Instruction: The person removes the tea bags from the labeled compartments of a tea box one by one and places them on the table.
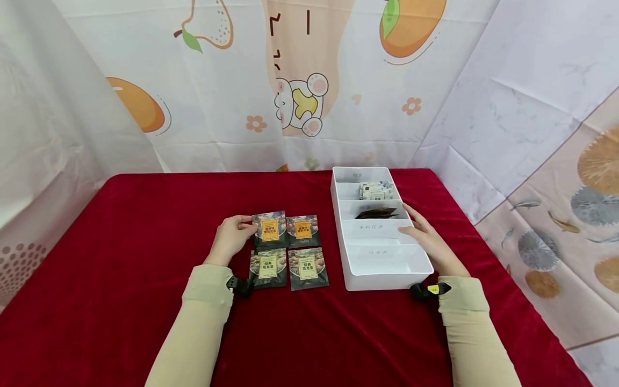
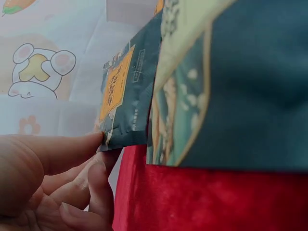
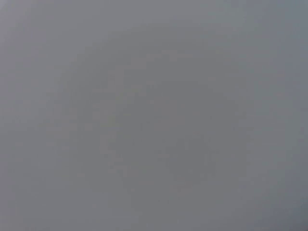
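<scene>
Between left thumb and fingers, my left hand (image 1: pixel 230 239) pinches the left edge of a dark tea sachet with an orange label (image 1: pixel 269 230). In the left wrist view, that sachet (image 2: pixel 127 91) is tilted up, thumb on its lower corner. Beside it lies another orange-labelled sachet (image 1: pixel 303 230). Nearer are two sachets with pale yellow-green labels, a left one (image 1: pixel 268 267) and a right one (image 1: pixel 308 268). My right hand (image 1: pixel 432 244) holds the right wall of a white divided box (image 1: pixel 387 281), thumb over the rim. The right wrist view is a grey blur.
In the box, pale sachets (image 1: pixel 376 191) stand in a rear compartment and dark sachets (image 1: pixel 377 213) in the one before it. Handwriting marks the dividers. A red cloth (image 1: pixel 159 242) covers the table; printed curtains (image 1: pixel 217 107) hang behind and at the sides.
</scene>
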Action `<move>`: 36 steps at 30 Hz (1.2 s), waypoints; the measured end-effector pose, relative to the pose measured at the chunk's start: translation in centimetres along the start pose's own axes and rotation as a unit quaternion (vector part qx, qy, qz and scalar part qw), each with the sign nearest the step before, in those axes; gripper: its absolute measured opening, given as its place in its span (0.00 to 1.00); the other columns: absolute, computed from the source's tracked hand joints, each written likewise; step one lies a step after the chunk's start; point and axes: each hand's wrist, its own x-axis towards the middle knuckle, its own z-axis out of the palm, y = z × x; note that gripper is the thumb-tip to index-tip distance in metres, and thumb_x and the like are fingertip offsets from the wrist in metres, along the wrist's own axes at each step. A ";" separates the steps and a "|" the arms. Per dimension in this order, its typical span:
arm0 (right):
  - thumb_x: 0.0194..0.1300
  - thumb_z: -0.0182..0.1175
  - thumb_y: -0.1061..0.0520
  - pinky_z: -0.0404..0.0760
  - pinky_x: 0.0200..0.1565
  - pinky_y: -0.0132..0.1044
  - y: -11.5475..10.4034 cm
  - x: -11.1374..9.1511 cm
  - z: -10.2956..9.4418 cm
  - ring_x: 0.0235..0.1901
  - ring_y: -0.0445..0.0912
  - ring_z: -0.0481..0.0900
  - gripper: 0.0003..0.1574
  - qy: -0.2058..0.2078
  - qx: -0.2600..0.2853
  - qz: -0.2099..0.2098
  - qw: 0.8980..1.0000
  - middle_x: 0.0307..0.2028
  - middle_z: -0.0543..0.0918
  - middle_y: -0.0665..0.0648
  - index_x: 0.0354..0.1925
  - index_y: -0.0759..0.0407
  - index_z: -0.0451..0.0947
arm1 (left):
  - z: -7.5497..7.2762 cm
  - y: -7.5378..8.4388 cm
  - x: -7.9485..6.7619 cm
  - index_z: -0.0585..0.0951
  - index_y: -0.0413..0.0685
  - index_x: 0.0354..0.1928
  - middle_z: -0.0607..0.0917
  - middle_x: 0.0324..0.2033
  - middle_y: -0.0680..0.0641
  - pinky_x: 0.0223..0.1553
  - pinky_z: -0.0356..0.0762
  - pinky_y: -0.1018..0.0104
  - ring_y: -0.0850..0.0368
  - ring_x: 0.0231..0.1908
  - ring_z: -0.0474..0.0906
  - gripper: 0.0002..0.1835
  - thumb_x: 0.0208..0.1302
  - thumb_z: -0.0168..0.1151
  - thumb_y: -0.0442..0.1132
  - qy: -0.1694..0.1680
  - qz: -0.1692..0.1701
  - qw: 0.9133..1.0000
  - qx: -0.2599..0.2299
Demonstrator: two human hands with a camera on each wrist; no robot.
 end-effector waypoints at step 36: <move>0.75 0.53 0.51 0.82 0.47 0.33 0.1 -0.1 0.0 0.47 0.36 0.80 0.46 -0.006 0.026 -0.008 1.000 0.72 0.57 0.66 0.79 0.38 0.39 | -0.1 3.3 -2.1 0.72 0.44 0.68 0.81 0.59 0.38 0.58 0.76 0.45 0.41 0.59 0.76 0.27 0.73 0.57 0.49 0.015 0.060 0.998 0.013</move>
